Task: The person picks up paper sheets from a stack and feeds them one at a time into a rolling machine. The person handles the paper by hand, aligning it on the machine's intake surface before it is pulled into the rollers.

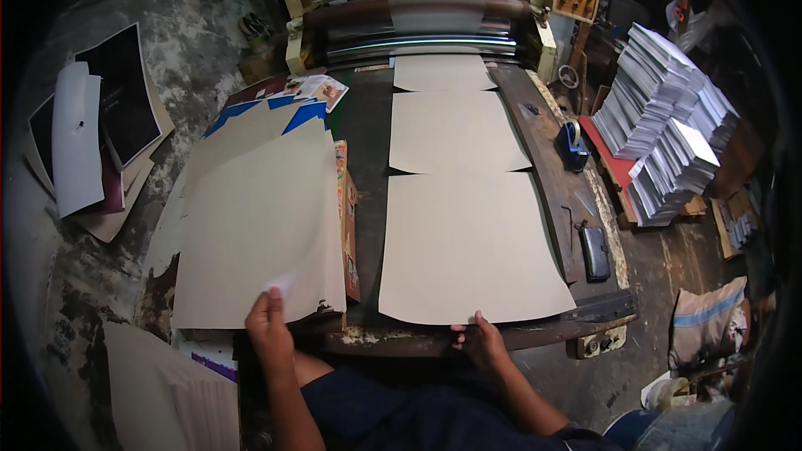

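At the near edge of a stack of beige sheets (pixel 251 225), my left hand (pixel 271 326) is closed in a pinch. Its fingertips hold the top sheet at the edge, where a small whitish patch shows. My right hand (pixel 483 344) is at the near edge of another large beige sheet (pixel 472 242), its thumb over the edge and its fingers curled below. Two more beige sheets, a middle one (pixel 451 129) and a far one (pixel 439 73), lie ahead in a row. The far one reaches the shiny metal roller (pixel 418 46) of a machine.
A blue tape dispenser (pixel 573 147), a hex key (pixel 571 230) and a black case (pixel 596 254) lie along the table's right side. Stacks of white paper (pixel 668 108) stand farther right. Printed dark sheets (pixel 125 100) are on the left floor; more board (pixel 171 392) stands near left.
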A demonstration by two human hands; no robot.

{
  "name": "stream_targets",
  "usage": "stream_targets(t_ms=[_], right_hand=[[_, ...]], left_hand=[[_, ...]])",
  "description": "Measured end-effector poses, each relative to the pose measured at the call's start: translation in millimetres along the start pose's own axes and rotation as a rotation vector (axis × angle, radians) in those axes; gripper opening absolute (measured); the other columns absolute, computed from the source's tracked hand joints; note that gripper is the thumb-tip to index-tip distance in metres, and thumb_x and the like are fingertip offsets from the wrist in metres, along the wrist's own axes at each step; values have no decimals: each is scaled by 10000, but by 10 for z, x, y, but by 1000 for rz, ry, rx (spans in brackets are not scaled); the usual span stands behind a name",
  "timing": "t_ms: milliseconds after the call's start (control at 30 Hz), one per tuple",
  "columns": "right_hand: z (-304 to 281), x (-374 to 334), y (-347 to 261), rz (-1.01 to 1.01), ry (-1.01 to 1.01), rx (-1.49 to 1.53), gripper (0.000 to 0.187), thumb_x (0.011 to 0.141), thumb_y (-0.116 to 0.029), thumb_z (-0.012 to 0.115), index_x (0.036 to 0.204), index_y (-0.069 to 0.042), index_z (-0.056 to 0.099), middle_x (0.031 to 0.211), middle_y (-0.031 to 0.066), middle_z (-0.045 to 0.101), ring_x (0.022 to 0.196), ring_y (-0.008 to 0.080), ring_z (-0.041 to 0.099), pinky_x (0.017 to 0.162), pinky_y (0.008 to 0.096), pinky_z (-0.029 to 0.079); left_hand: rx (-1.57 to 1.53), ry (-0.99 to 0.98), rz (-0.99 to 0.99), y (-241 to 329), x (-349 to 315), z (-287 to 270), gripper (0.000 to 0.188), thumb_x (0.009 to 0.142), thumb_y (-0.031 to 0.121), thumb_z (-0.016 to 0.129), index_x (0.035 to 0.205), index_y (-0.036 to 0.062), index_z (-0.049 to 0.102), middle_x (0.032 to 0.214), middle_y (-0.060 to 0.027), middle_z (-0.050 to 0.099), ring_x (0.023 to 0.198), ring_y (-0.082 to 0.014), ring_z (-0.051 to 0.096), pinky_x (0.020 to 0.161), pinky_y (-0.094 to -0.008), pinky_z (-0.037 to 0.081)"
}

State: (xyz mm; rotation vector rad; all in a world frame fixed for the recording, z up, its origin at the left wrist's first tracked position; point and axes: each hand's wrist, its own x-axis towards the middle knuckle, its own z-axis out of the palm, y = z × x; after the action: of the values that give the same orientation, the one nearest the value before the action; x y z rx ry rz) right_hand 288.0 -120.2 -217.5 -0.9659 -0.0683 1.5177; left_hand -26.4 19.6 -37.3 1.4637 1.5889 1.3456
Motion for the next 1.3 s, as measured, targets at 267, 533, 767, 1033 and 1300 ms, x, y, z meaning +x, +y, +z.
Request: stream_targets(t_ms=[267, 533, 767, 1033, 1300], right_hand=[[215, 61, 14, -163, 17, 51, 499, 995, -413, 483, 1399, -163, 330, 1220, 139, 587, 859, 200, 604, 783, 406, 528], [521, -372, -471, -141, -350, 43, 760, 906, -494, 561, 1472, -84, 262, 1319, 156, 522, 1024, 237, 611, 847, 436, 527], [159, -369, -408, -120, -69, -85, 341, 843, -238, 664, 1061, -1, 553, 825, 108, 604, 660, 214, 595, 606, 359, 492], [-246, -603, 93, 13, -47, -318, 365, 981, -319, 494, 1036, 30, 584, 840, 138, 654, 777, 225, 636, 661, 300, 452], [-277, -860, 227, 38, -80, -299, 400, 989, -350, 495, 1140, 17, 543, 976, 148, 647, 850, 236, 649, 686, 314, 471]], left_hand=[[-123, 56, 275, 253, -199, 102, 371, 985, 335, 531, 933, -1, 678, 969, -105, 706, 988, -250, 644, 1057, -418, 351], [-64, -672, 691, 428, -386, 84, 278, 898, 354, 651, 691, 169, 662, 768, -4, 737, 910, -241, 713, 1098, -505, 262], [-172, -463, 709, 509, -477, 120, 66, 820, 108, 732, 806, 58, 692, 796, -53, 727, 877, -259, 716, 961, -472, 469], [-59, -305, 488, 228, -20, -190, 451, 648, 172, 886, 986, 25, 626, 979, -89, 667, 890, -182, 648, 976, -390, 453], [-55, -480, 163, 2, 206, -210, 521, 622, 189, 908, 1018, -2, 629, 1008, -93, 682, 983, -177, 643, 936, -320, 481]])
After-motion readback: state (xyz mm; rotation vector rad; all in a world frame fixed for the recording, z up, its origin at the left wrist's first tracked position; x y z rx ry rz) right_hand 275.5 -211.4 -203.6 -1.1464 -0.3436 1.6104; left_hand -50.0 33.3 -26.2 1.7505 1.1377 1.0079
